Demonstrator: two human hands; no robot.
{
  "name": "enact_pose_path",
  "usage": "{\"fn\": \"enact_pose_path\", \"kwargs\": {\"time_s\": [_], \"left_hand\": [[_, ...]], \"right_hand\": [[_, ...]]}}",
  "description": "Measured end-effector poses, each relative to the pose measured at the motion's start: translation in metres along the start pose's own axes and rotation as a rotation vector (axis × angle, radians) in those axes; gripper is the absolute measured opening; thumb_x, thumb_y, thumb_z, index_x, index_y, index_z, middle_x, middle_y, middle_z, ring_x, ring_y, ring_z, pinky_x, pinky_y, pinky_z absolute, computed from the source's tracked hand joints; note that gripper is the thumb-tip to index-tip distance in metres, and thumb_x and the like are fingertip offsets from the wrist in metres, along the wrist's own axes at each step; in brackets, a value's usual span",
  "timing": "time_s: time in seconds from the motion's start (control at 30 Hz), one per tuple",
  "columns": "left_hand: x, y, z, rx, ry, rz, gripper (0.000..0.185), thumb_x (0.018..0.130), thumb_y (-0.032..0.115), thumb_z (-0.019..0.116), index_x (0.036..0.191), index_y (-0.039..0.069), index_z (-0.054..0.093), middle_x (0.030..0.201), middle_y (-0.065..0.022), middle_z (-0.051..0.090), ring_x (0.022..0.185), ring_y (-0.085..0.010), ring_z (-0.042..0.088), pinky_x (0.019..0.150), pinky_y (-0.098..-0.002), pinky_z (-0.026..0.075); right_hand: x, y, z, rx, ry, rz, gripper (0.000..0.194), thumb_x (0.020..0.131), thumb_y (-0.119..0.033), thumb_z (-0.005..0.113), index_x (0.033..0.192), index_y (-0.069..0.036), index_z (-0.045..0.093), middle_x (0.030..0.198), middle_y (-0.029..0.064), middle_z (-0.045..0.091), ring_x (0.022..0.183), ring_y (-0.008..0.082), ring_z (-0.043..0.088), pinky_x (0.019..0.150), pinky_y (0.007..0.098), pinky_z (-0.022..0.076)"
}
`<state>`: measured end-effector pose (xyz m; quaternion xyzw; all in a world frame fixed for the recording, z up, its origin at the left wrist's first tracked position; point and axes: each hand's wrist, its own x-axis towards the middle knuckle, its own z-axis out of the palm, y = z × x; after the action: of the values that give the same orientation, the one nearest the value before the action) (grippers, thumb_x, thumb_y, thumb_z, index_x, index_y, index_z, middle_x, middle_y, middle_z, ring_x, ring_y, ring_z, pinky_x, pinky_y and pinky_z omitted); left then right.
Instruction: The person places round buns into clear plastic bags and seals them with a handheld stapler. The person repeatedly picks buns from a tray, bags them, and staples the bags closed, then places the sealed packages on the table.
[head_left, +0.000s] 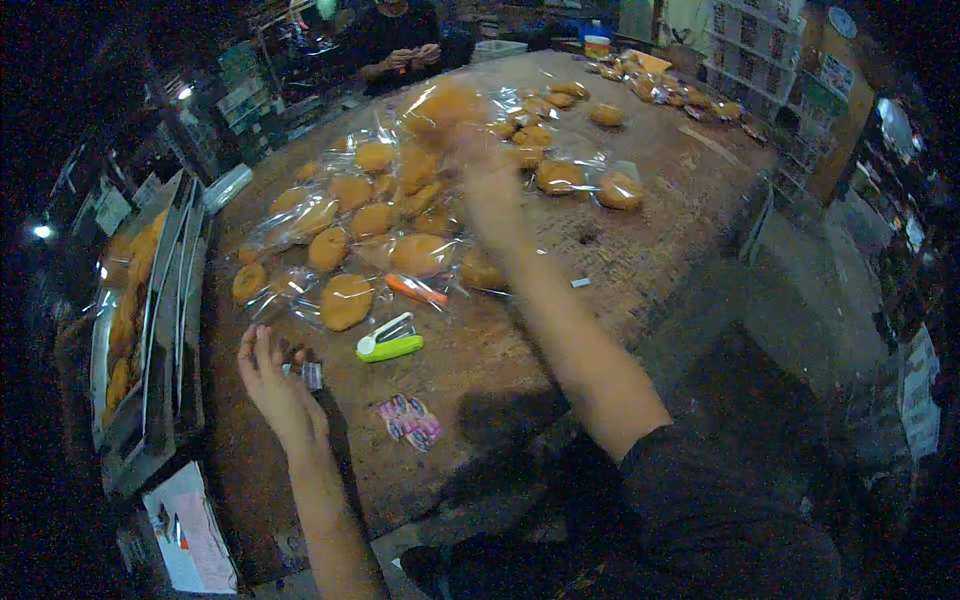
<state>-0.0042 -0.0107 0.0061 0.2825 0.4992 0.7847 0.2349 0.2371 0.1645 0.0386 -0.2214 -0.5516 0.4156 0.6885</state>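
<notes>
My right hand (469, 146) reaches far across the wooden table and is smeared by motion. A bagged bread bun (444, 103), blurred like the hand, is at its fingers; the exact grip is hidden. Low on the left, my left hand (279, 375) has its fingers apart, with a small silvery piece (309, 375) beside them, perhaps a strip of staples. Between my arms lie a green and white stapler (390, 339), its top raised, and several pink printed labels (410, 421). An orange-handled tool (416, 289) rests against the bagged buns (373, 221).
Metal trays (176, 300) with bread stand along the left edge, near a notebook (191, 529). More bagged buns (679, 94) line the far right of the table (637, 247). Another person's hands (412, 58) are at the far side. A yellow-labelled tub (597, 47) stands behind.
</notes>
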Motion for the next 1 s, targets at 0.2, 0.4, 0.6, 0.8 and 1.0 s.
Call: {"fn": "enact_pose_path", "kwargs": {"time_s": [0.2,0.4,0.6,0.8,1.0], "left_hand": [[0.002,-0.007,0.005,-0.061,-0.037,-0.008,0.028,0.100,0.024,0.064,0.123,0.010,0.055,0.103,-0.0013,0.060,0.089,-0.0103,0.058,0.074,-0.0275,0.045],[0.001,-0.005,0.004,0.087,-0.005,0.030,0.022,0.103,0.023,0.058,0.118,0.007,0.059,0.101,-0.0035,0.063,0.087,-0.0108,0.060,0.073,-0.0270,0.047],[0.001,-0.004,0.005,0.054,0.006,0.100,0.016,0.101,0.019,0.055,0.110,0.007,0.061,0.091,-0.0029,0.062,0.080,-0.0113,0.059,0.069,-0.0251,0.048],[0.002,0.000,0.007,0.023,0.054,0.105,0.014,0.102,0.019,0.053,0.103,0.007,0.059,0.079,-0.0015,0.057,0.068,-0.0115,0.056,0.059,-0.0259,0.046],[0.002,-0.001,0.008,0.002,0.081,0.092,0.009,0.101,0.013,0.053,0.103,0.005,0.055,0.074,0.0001,0.053,0.064,-0.0089,0.052,0.058,-0.0237,0.041]], "right_hand": [[0.003,0.035,-0.013,-0.470,0.221,-0.114,0.045,0.097,-0.037,0.066,0.126,-0.003,0.058,0.130,0.0200,0.052,0.111,0.0341,0.059,0.099,0.0438,0.0480],[-0.018,0.049,0.003,-0.612,-0.003,-0.155,0.037,0.096,-0.036,0.066,0.107,-0.001,0.067,0.114,0.0159,0.059,0.103,0.0279,0.062,0.086,0.0362,0.0512],[-0.024,0.034,0.014,-0.613,-0.114,-0.133,0.035,0.098,-0.035,0.066,0.105,-0.001,0.070,0.102,0.0097,0.066,0.090,0.0184,0.064,0.076,0.0314,0.0510],[-0.028,0.028,0.012,-0.591,-0.377,0.090,0.036,0.097,-0.037,0.067,0.103,-0.002,0.071,0.098,0.0094,0.069,0.089,0.0166,0.064,0.076,0.0318,0.0505],[-0.049,0.026,0.024,-0.913,-0.657,-0.246,0.032,0.095,-0.038,0.066,0.102,-0.007,0.072,0.091,0.0123,0.061,0.091,0.0299,0.061,0.082,0.0420,0.0472]]}}
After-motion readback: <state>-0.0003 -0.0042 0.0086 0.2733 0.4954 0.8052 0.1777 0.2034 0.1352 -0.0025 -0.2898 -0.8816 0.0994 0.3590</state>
